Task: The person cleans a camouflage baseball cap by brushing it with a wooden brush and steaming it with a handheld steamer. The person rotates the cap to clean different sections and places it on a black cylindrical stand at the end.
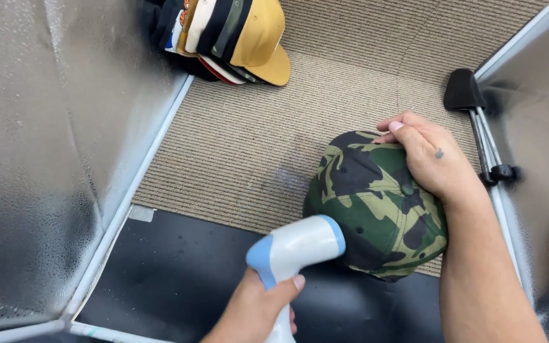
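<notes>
- Nearest to the camera, the left hand (255,311) grips the handle of a white and light blue handheld device (297,244), with the fingers wrapped closed around it.
- Its rounded head points at a green camouflage cap (376,203) and is just beside the cap's lower edge.
- That cap sits on a beige ribbed mat (236,146), partly over a black mat (179,273).
- On top of the cap rests the right hand (424,155); the fingers are curled narrowly over the crown and hold it.
- Farther away, a stack of caps (230,38) lies near a shiny grey panel (39,159).
</notes>
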